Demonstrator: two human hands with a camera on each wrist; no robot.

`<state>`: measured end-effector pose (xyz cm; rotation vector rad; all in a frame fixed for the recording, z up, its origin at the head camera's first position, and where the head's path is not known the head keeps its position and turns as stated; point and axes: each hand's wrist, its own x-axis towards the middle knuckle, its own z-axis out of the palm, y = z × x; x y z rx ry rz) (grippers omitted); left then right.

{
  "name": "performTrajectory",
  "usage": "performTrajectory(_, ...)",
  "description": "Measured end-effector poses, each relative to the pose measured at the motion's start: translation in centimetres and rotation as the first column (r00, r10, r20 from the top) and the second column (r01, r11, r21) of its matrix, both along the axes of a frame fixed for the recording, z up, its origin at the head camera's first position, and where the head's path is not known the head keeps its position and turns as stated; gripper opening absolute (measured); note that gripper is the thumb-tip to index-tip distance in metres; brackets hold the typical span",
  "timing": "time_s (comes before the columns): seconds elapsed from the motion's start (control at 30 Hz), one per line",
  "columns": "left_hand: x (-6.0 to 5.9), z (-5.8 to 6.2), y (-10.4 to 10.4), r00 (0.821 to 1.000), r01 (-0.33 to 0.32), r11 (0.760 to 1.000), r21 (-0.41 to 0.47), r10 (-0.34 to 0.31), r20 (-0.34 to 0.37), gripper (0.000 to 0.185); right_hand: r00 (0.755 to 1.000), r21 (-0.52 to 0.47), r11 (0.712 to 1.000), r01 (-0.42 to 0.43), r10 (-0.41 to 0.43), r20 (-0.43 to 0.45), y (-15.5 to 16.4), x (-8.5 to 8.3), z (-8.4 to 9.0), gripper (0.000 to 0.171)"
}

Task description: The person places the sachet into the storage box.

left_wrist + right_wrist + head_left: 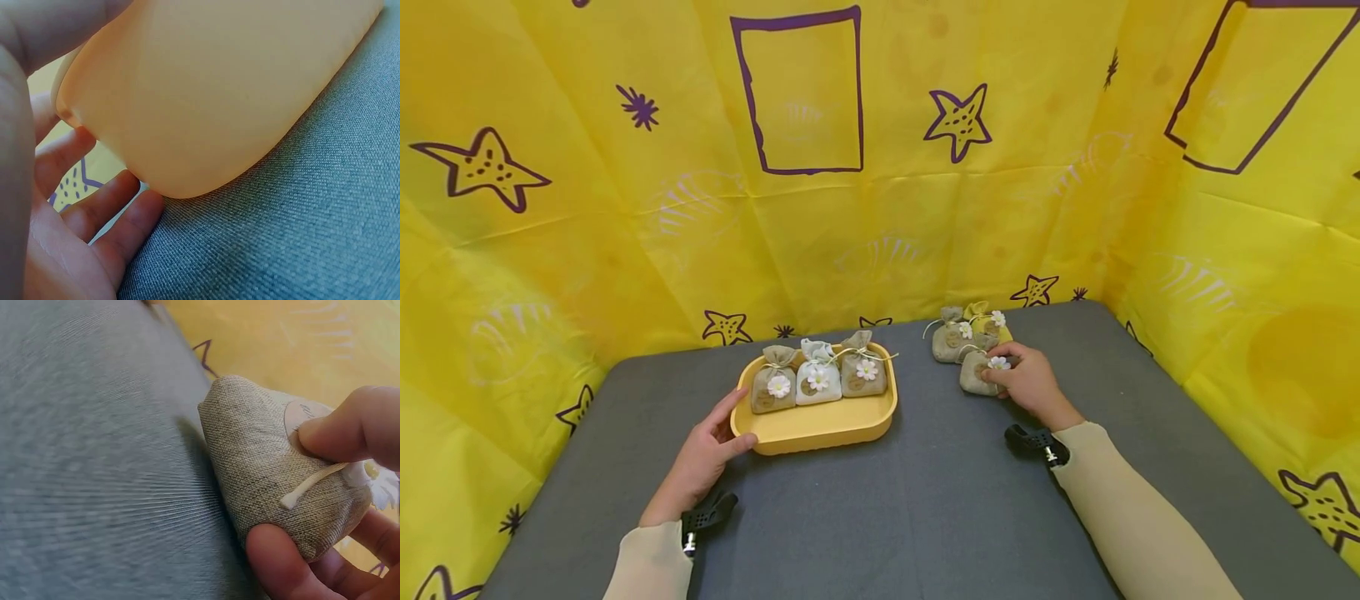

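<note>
My left hand [703,454] grips the left end of a yellow oval tray [820,435], thumb at the front and fingers round the end. In the left wrist view, fingertips touch the tray's outer wall [200,94]. Three drawstring sachets stand in a row inside it: a tan one [767,400], a white one [811,397] and a brownish one [857,385], each with a white flower. My right hand [1033,379] pinches a beige sachet [250,450] between thumb and fingers; its lower side is at the cloth. Behind it stand a grey-beige sachet [945,346] and a partly hidden yellow sachet [976,309].
A dark grey cloth [880,525] covers the table. Yellow fabric [820,250] with purple starfish drawings rises along the back and both sides. The two back sachets stand close to the table's far edge.
</note>
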<state>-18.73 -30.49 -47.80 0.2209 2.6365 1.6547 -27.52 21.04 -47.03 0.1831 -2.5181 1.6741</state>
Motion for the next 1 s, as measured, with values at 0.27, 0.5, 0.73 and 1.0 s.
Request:
performTrajectory(0.27,0.2,0.0,0.0,1.0,-0.003,1.0,0.008,0.003,0.005,0.076,1.0,-0.095,0.995,0.026,-0.024,0.019,0.6,0.1,1.2,0.028)
performTrajectory(0.5,0.1,0.0,0.0,1.0,-0.001,1.0,0.01,0.001,0.009,0.076,0.999,0.004,0.999,0.044,-0.044,-0.009,0.3,0.5,3.0,0.032)
performTrajectory(0.73,0.0,0.0,-0.1,1.0,0.005,1.0,0.014,-0.005,0.011,0.076,1.0,0.057,0.998,-0.013,0.014,-0.016,-1.6,2.4,6.3,0.037)
performTrajectory(1.0,-0.1,-0.1,-0.1,1.0,0.009,0.999,0.032,-0.009,-0.002,0.076,0.994,0.035,0.996,-0.088,0.09,-0.07,-4.5,4.7,8.5,0.03)
